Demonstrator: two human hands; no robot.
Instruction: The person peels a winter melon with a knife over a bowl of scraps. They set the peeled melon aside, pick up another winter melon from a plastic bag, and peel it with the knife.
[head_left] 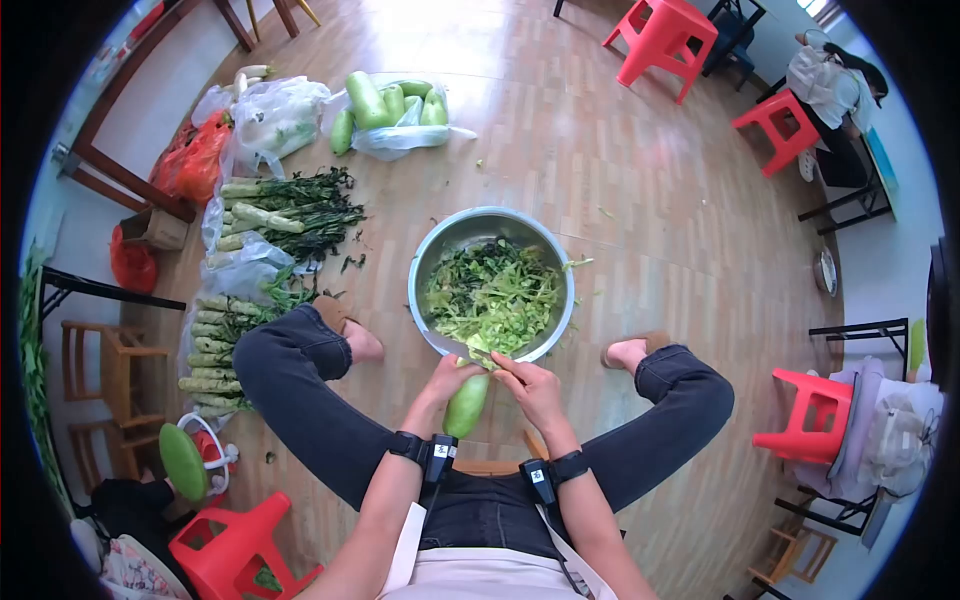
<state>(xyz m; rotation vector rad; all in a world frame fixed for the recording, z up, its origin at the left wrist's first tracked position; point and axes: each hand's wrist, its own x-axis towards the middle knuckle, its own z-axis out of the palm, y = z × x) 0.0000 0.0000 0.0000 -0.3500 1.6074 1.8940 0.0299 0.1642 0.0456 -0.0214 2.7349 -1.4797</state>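
Observation:
A pale green gourd (466,405) points down between my knees, its upper end at the near rim of a steel basin (417,262). My left hand (447,380) is closed around the gourd's upper part. Just to the right, my right hand (532,388) is closed on a small bladed tool (480,353), mostly covered by the fingers, which meets the gourd's top end. Pale shavings show at that spot. Inside the basin lies a heap of green peelings and dark leaf scraps (495,290).
On the floor at the left lie bundles of leafy stalks (290,215). Behind them stand a bag of gourds (390,115) and a red bag (195,155). Red stools (665,40) stand around the room. A person (840,95) sits at the far right. Scraps dot the floor near the basin.

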